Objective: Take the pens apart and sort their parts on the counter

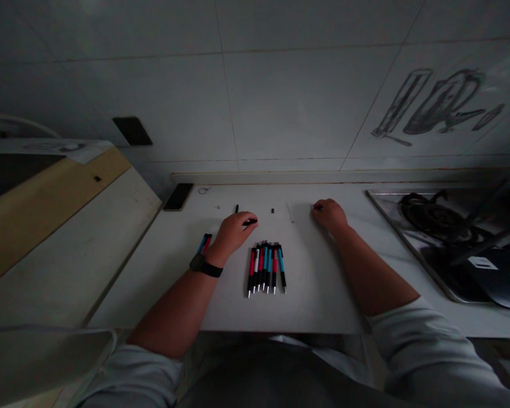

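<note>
My left hand (233,228), with a dark watch on its wrist, is closed in a pinch on a black pen part (250,222) above the white counter. My right hand (330,215) rests farther right, fingers curled round something small and dark that I cannot make out. Between the hands lie a small black piece (272,211) and a thin clear tube, perhaps an ink refill (290,212). Just beyond my left hand is another black pen part (237,208). Several red, blue and white click pens (264,267) lie side by side nearer my body, tips toward me.
More pens (204,243) lie partly behind my left wrist. A phone (178,196) and a thin ring-like item (204,190) lie at the back left, near a tiny piece (217,207). On the right a metal-rimmed stove (433,272) holds dark items. A tiled wall (289,113) rises behind.
</note>
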Action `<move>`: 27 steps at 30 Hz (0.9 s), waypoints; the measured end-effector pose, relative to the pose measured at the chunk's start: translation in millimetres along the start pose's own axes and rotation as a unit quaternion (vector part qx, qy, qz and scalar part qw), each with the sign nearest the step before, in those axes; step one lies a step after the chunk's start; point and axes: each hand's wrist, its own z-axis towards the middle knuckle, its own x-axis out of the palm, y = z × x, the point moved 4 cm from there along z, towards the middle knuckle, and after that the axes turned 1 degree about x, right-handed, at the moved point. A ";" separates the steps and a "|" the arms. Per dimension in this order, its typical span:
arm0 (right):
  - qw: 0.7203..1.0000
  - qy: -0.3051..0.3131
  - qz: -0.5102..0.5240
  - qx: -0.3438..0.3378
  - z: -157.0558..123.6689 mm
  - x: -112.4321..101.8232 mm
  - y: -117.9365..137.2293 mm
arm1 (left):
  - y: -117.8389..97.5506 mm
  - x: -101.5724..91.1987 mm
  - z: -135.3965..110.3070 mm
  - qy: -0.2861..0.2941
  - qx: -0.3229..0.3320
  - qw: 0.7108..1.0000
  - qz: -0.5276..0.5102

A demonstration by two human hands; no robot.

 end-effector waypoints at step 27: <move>0.999 -0.051 0.008 -0.006 -13.7 -27.4 11.7 | -0.2 10.9 -1.2 0.008 0.026 0.999 -0.017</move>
